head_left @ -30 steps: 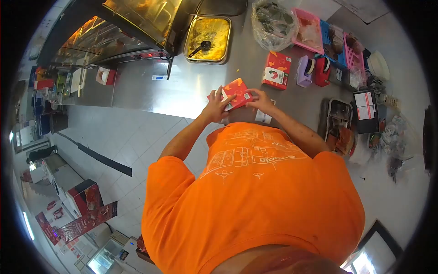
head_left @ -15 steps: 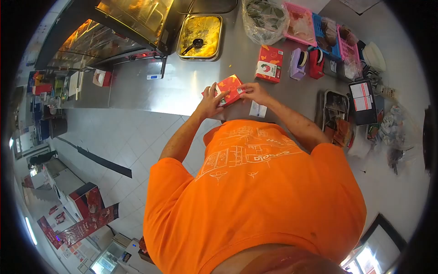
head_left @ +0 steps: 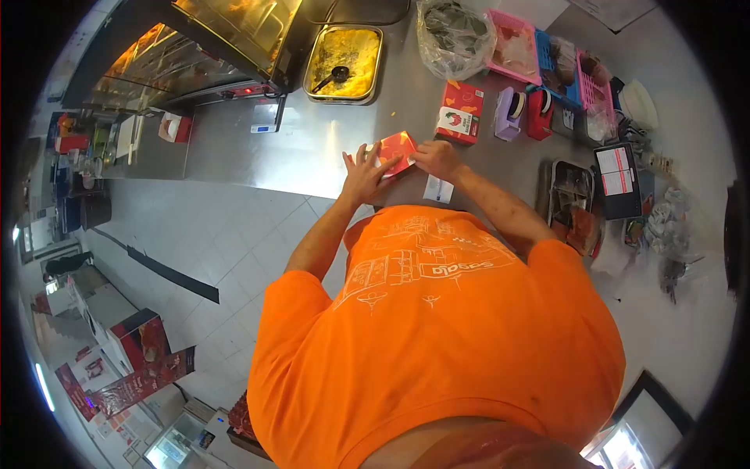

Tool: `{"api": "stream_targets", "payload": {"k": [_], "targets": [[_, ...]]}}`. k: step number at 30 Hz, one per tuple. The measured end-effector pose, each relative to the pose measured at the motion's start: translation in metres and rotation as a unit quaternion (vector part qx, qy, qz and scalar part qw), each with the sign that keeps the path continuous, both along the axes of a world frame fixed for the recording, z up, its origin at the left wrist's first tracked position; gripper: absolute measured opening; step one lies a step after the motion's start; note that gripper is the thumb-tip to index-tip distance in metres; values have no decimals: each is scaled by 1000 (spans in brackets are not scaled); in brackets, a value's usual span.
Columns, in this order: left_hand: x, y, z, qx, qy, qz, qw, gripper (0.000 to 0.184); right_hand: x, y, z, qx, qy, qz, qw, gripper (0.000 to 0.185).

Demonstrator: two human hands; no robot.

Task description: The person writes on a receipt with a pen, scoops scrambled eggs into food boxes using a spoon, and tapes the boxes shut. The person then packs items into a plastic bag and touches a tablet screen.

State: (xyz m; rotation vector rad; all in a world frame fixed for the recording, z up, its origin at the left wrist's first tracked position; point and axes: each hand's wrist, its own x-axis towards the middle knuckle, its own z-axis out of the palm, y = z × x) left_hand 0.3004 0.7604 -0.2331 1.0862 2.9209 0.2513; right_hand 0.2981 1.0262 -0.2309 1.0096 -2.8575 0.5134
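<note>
A small red and orange cardboard box (head_left: 397, 152) lies on the steel counter in front of me, partly covered by both hands. My left hand (head_left: 364, 176) rests over its left end, fingers spread and some lying across the top. At the box's right edge my right hand (head_left: 439, 159) is closed in a pinch; the fingertips hide what part they grip. A white paper slip (head_left: 438, 189) lies just below my right hand. Beyond that hand is a second red box (head_left: 459, 113) with a white label.
A metal tray of yellow food (head_left: 351, 59) with a black spoon sits beyond, near a lit glass display case (head_left: 234, 35). To the right are purple and red tape dispensers (head_left: 510, 115), pink and blue baskets (head_left: 556, 70), a bag of leaves (head_left: 455, 39) and a black tablet (head_left: 618, 178).
My right hand has curled its fingers more tightly at the box's right edge, covering the small label there. My left hand stays on the box with its fingers slightly more spread.
</note>
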Motion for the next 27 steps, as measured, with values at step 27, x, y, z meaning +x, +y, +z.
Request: {"api": "stream_targets", "payload": {"k": [27], "targets": [[24, 11, -5, 196, -90, 178, 960, 76, -14, 182, -37, -247, 44, -735, 629, 24]]}}
